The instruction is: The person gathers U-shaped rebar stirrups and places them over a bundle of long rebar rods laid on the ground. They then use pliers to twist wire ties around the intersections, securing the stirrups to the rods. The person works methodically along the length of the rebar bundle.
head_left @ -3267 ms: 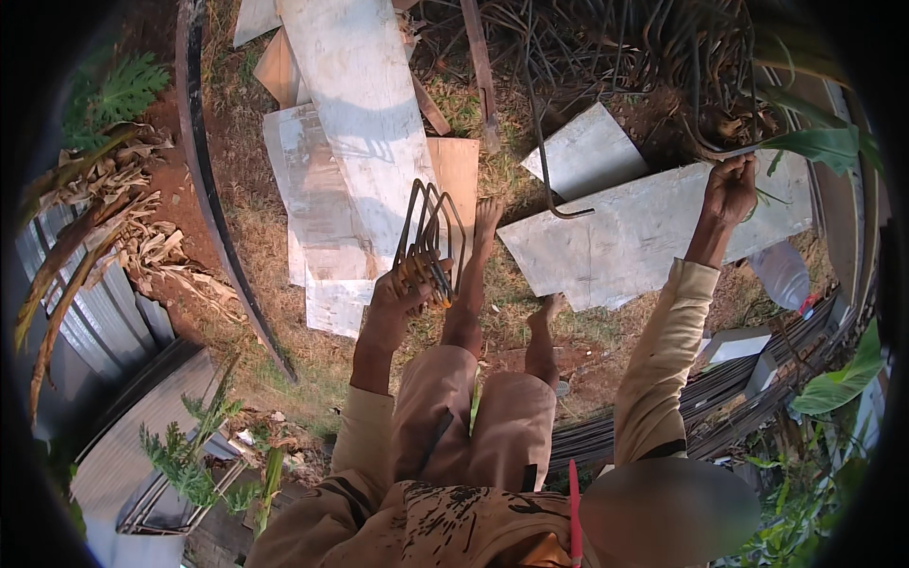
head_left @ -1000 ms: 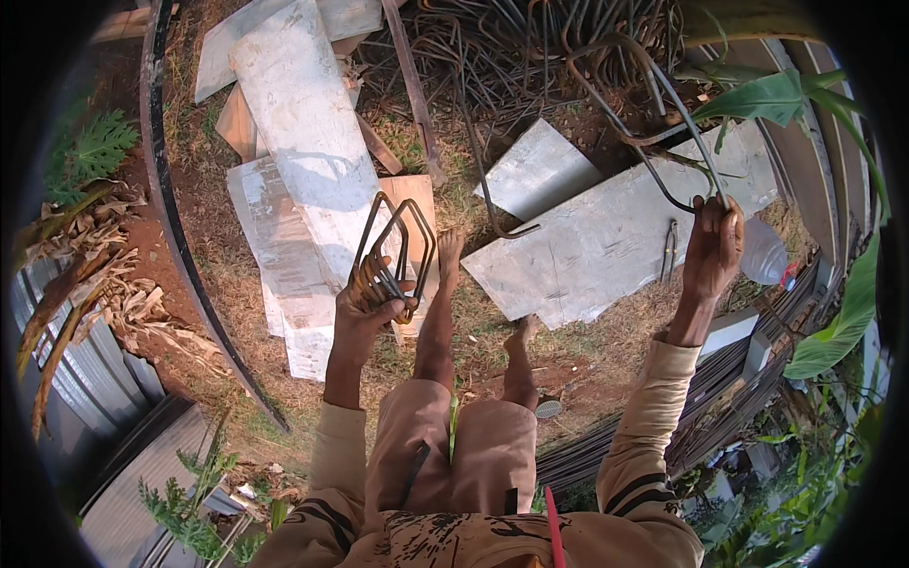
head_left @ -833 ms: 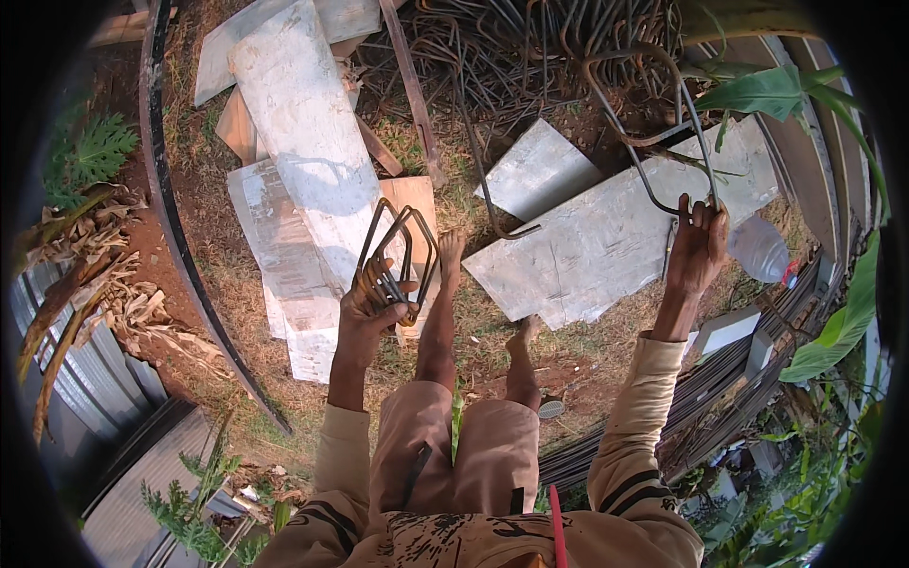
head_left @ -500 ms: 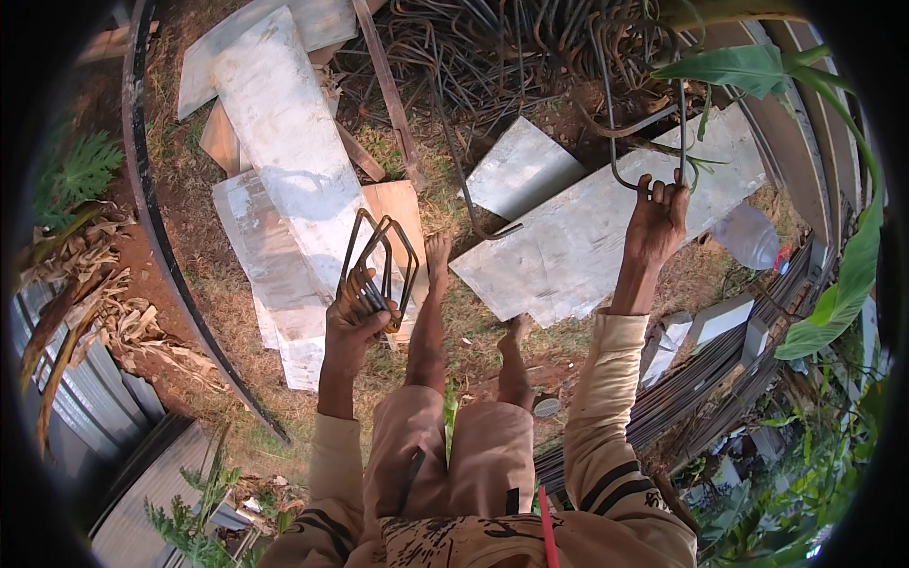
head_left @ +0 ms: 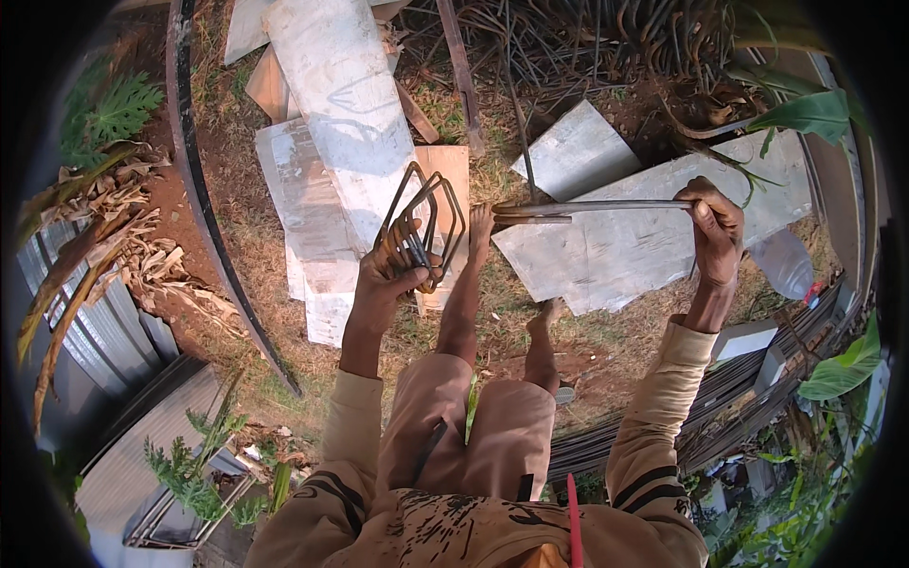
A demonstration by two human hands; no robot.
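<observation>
Several bent steel rebar stirrups (head_left: 455, 210), shaped as narrow rectangular loops, are gripped together in my left hand (head_left: 386, 273), its fingers wrapped round them. My right hand (head_left: 717, 230) is closed on the end of another rebar stirrup (head_left: 615, 205), which lies level and nearly edge-on to the view. That stirrup's far end points left toward my left hand's loops, with a gap between. Beneath it on the ground lies a large pale board (head_left: 606, 260).
A tangled heap of bent rebar (head_left: 606, 47) lies at the far side. Weathered boards (head_left: 331, 104) overlap ahead on the left. Long bars (head_left: 682, 417) run along the right, near a clear plastic container (head_left: 782, 265). A dark curved strip (head_left: 201, 180) crosses the left.
My right hand has moved right and turned its stirrup from upright, face-on, to level and edge-on, clear of the heap. The left hand keeps its stirrups. The view has shifted.
</observation>
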